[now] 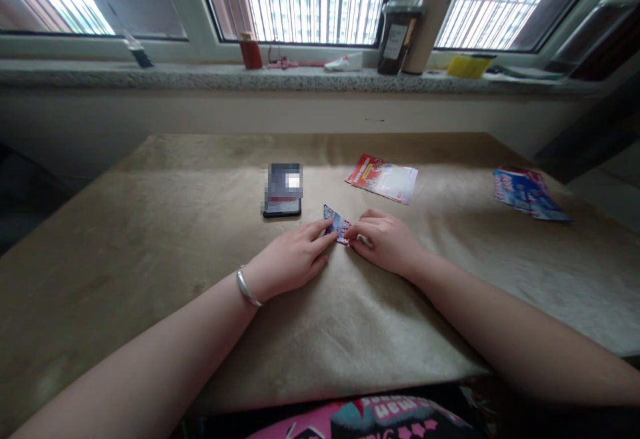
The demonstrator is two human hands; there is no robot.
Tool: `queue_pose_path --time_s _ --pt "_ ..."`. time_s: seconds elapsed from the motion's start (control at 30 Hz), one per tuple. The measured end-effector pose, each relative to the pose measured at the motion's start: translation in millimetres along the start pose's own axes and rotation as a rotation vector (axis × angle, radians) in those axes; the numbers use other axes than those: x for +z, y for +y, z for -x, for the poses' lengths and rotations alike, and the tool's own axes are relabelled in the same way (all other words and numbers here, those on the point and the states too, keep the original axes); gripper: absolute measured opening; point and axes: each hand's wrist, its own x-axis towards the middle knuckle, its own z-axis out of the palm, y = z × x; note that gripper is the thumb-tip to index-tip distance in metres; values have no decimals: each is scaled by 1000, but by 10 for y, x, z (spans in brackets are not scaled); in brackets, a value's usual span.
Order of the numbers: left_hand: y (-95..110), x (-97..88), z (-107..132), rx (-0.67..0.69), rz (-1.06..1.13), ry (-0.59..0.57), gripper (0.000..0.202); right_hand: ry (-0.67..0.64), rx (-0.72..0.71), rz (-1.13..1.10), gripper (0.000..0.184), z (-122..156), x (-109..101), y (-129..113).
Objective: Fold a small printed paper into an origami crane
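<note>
A small folded piece of printed paper (339, 223), blue and white with red marks, lies on the table in front of me. Its far left corner comes to a point. My left hand (300, 252) rests low over the table, fingers stretched out, with fingertips touching the paper's left and near edges. On the other side, my right hand (383, 239) has its fingers curled, and thumb and index finger pinch the paper's right end. Part of the paper is hidden under the fingertips. A silver bracelet (245, 287) circles my left wrist.
A dark phone-like object (283, 209), partly pixelated, lies beyond my left hand. Past my right hand is a red and white printed packet (384, 179). Several blue printed sheets (530, 195) lie fanned at the right. Jars and small items line the windowsill (310, 80).
</note>
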Motion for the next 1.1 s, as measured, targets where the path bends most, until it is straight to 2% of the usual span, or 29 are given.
queue_pose_path --time_s 0.23,0.37,0.53,0.77,0.97,1.1 --pt "-35 36 10 -9 -33 -140 55 6 -152 29 19 -13 -36 -11" --pt "-35 52 29 6 -79 -166 53 28 -141 -53 17 -11 -27 3" --pt "7 9 19 -3 -95 -127 49 -5 -67 -174 18 0 -10 55" --pt "42 -10 -5 -10 -120 -78 45 37 17 -132 14 -15 57 94" --pt "21 15 13 -49 -103 -58 47 7 67 -106 16 -7 106 122" --pt "49 -14 3 -63 -103 -46 45 39 87 -123 10 -25 121 147"
